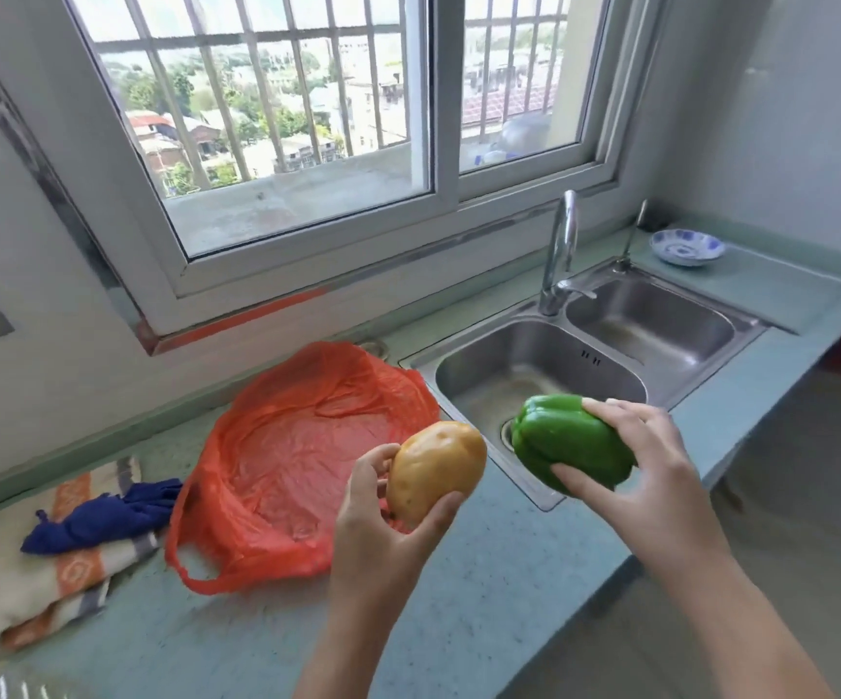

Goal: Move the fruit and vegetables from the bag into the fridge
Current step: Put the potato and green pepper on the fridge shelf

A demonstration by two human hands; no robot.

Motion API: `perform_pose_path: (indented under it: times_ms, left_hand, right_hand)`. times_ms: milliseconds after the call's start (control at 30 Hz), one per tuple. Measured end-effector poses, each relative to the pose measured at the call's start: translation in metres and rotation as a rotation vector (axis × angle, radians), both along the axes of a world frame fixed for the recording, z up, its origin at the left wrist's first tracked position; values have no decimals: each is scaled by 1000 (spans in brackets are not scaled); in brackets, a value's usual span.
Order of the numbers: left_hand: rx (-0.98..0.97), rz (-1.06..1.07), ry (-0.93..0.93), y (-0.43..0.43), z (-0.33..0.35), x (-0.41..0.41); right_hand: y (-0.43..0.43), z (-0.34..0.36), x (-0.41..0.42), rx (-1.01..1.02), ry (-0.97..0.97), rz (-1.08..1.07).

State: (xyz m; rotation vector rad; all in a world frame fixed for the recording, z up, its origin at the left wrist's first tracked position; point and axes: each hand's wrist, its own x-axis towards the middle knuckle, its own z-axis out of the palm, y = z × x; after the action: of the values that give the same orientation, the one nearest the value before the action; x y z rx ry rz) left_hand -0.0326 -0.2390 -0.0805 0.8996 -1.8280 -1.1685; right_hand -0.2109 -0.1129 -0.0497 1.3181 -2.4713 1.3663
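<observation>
1. Left hand (378,522): fingers curled round a potato (436,471), thumb below, held above the counter (458,623).
2. Right hand (645,476): fingers spread and clamped on a green pepper (569,443), at 3 o'clock from the potato, over the sink (534,365) edge.
3. Orange bag (297,461): lies open on the counter, at 9 o'clock from the potato.
4. Folded towel (45,582) at 8 o'clock from the bag; bowl (688,247) far, at 1 o'clock.

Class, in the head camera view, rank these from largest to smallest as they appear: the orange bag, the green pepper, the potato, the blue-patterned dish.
1. orange bag
2. green pepper
3. potato, only slightly smaller than the pepper
4. blue-patterned dish, though it sits farthest away, so unsure
</observation>
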Motion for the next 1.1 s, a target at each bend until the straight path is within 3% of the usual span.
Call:
perform_pose_path:
  times_ms: [467, 667, 1100]
  left_hand:
    - [-61, -415, -6, 113, 19, -117]
    - [-10, -561, 18, 216, 28, -172]
    - [-122, -927, 33, 464, 32, -282]
  right_hand:
    - [177, 10, -46, -109, 91, -445]
    - [287, 14, -74, -148, 123, -586]
    - [544, 11, -114, -167, 173, -897]
